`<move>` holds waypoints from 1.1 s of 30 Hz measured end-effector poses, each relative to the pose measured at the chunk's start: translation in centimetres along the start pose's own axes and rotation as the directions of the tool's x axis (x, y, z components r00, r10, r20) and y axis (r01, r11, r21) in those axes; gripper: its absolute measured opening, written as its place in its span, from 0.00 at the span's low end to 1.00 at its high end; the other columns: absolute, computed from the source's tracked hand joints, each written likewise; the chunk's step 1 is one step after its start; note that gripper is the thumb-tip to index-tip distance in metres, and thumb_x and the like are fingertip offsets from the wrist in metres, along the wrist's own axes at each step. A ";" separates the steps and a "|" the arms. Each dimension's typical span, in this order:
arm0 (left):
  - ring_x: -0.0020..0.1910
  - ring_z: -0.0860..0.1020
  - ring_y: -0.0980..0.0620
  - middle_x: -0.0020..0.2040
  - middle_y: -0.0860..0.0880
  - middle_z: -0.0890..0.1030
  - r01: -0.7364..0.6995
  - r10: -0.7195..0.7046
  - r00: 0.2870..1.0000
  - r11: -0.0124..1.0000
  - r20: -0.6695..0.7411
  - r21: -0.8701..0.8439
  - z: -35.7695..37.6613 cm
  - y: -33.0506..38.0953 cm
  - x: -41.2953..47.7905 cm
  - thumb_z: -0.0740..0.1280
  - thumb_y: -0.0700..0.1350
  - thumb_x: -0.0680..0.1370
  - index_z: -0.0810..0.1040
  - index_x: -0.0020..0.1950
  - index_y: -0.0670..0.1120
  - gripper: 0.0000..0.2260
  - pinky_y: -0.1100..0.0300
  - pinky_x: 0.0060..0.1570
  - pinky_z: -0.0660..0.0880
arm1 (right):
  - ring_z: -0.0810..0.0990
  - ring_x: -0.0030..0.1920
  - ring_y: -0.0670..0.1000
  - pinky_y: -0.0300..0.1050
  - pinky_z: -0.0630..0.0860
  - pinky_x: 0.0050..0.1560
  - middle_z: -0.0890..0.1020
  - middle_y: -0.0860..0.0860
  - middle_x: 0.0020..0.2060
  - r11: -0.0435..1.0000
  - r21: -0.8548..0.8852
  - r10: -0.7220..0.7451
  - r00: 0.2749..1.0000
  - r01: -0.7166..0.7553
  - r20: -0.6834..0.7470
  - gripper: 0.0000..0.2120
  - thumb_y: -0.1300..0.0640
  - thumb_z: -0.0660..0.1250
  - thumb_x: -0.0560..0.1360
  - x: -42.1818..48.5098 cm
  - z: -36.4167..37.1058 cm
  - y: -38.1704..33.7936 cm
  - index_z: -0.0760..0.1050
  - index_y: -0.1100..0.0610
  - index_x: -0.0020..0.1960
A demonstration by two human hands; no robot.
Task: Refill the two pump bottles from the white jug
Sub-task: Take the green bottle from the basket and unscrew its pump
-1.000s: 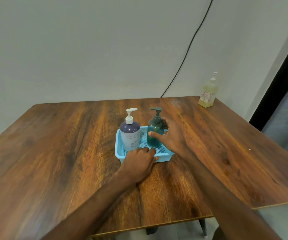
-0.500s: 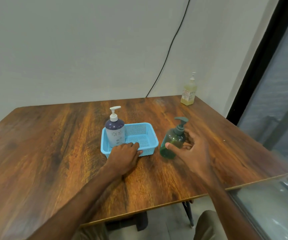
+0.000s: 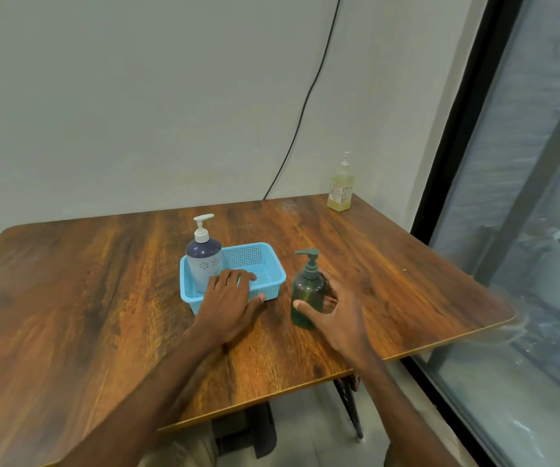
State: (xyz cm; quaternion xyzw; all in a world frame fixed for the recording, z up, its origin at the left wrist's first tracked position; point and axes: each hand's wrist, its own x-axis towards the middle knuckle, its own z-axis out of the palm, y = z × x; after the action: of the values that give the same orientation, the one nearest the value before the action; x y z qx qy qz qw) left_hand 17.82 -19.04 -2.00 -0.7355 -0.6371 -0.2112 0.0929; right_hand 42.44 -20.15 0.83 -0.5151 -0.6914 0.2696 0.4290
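A dark green pump bottle [image 3: 307,288] stands upright on the wooden table [image 3: 103,298], just right of a light blue basket [image 3: 267,259]. My right hand [image 3: 339,320] is wrapped round it, thumb on its front and fingers behind it. A white and dark blue pump bottle [image 3: 204,264] stands in the basket's left end. My left hand [image 3: 228,305] rests flat on the basket's front rim, with its fingers laid over the rim and its thumb along the outside. No white jug is in view.
A small bottle of yellow liquid [image 3: 340,188] stands at the table's far right corner by the wall. A black cable [image 3: 302,109] runs down the wall behind the table. A glass window with a black frame [image 3: 453,156] lies close to the table's right edge.
My right hand lifted the green bottle out of the basket and set it on the table to the basket's right. My left hand stayed on the basket's front rim. The view turned right.
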 end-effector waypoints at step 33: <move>0.56 0.82 0.63 0.57 0.57 0.85 0.031 0.111 0.982 0.698 0.151 -0.715 -2.5 6.7 3.1 0.84 0.54 0.66 0.80 0.67 0.51 0.31 0.62 0.57 0.79 | 0.81 0.55 0.45 0.44 0.75 0.51 0.85 0.39 0.54 0.970 0.165 -0.208 0.962 0.179 0.179 0.15 0.60 0.74 0.76 3.6 -2.6 -1.6 0.82 0.45 0.60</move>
State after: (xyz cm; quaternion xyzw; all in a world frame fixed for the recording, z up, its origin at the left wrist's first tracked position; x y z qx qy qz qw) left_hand 24.17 -18.45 2.43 -0.7436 -0.4946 -0.3713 -0.2540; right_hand 43.55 -17.51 4.53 -0.3829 -0.7555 0.3257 0.4202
